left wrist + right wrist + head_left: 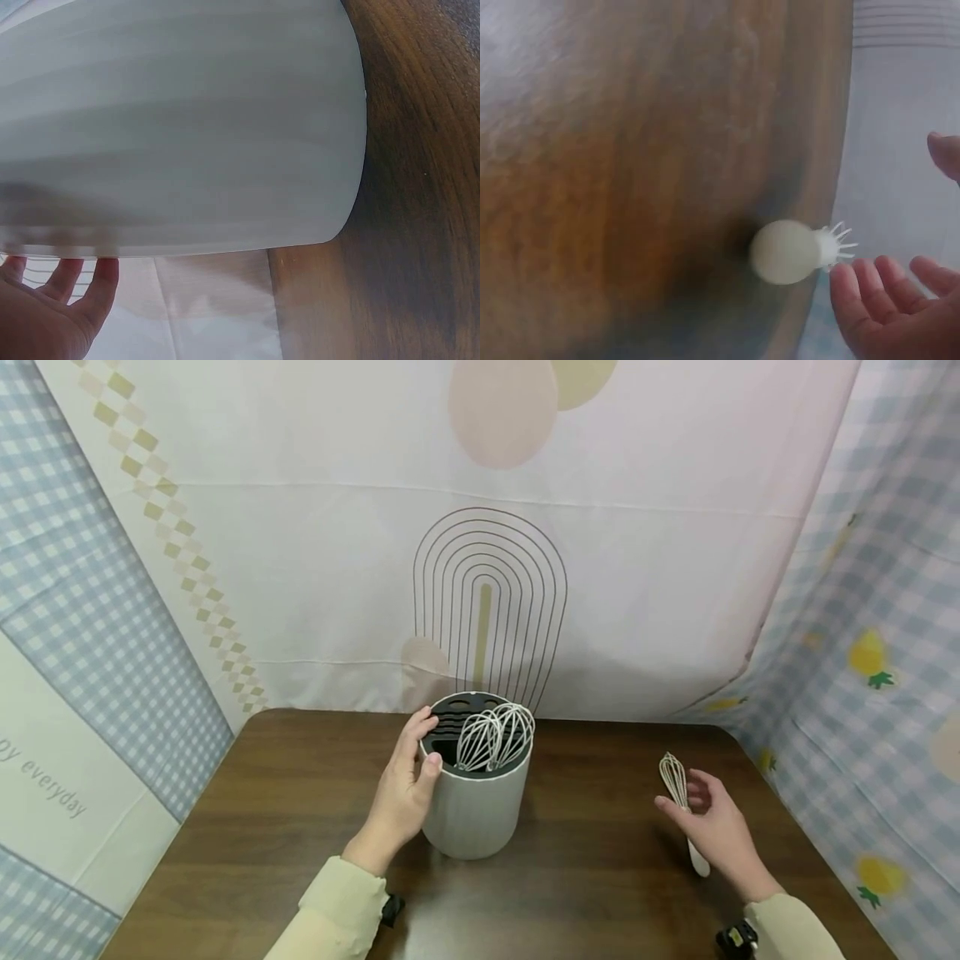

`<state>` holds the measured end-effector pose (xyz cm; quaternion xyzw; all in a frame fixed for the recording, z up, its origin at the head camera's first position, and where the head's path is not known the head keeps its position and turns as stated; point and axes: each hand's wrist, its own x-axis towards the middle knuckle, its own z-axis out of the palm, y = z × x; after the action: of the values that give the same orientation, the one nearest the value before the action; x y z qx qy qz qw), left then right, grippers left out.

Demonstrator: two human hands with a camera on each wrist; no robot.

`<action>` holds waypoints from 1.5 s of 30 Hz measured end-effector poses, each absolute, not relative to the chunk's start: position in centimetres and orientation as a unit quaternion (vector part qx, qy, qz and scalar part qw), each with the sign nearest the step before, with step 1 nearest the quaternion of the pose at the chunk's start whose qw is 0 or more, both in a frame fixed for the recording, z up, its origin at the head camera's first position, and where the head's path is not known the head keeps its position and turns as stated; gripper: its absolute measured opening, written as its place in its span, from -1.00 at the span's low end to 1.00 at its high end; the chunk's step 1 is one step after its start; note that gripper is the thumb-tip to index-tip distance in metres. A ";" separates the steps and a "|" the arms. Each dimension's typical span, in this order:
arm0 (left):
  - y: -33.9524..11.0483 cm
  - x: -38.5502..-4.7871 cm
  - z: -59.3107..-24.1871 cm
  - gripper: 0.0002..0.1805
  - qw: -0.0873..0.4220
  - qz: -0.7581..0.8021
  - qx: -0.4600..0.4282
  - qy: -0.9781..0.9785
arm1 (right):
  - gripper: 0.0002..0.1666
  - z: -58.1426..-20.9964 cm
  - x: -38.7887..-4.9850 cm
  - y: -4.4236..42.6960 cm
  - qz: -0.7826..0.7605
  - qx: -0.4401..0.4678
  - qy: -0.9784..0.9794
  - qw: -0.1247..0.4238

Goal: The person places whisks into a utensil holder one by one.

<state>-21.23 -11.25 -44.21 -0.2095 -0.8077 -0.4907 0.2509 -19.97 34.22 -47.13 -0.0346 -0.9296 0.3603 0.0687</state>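
Observation:
A light grey utensil holder [480, 822] with a dark slotted top stands upright on the table. Two wire whisks [495, 739] stick out of it, heads up; their handles are hidden inside. My left hand [401, 789] grips the holder's left side, thumb at the front rim and fingers at the back of it; in the left wrist view its fingers [97, 296] touch the pale wall. Over at the right lies a small whisk [693, 852] with a pale handle. Beside it is my right hand [712, 827], thumb and fingers spread apart around the whisk without closing on it.
The brown wooden table [585, 893] ends at a white patterned cloth [337, 593] behind the holder. Blue checked cloths hang along the left and right sides. Bare wood lies between the holder and the small whisk.

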 end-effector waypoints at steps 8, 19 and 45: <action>-11.2 -21.2 -44.3 -0.47 0.251 -0.491 -0.210 -0.807 | 0.22 -48.6 -19.9 36.0 0.377 -0.098 -0.921 -0.010; -11.0 -21.2 -44.2 -0.47 0.249 -0.492 -0.213 -0.807 | 0.18 -49.4 -20.0 36.7 0.378 -0.111 -0.918 -0.045; -11.2 -21.2 -44.2 -0.47 0.252 -0.494 -0.211 -0.805 | -0.44 -49.1 -20.1 35.4 0.386 -0.095 -0.917 0.018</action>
<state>-21.21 -11.22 -44.21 -0.2106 -0.8051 -0.4940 0.2518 -20.06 35.41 -49.11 -0.0947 -0.9173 0.3863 0.0180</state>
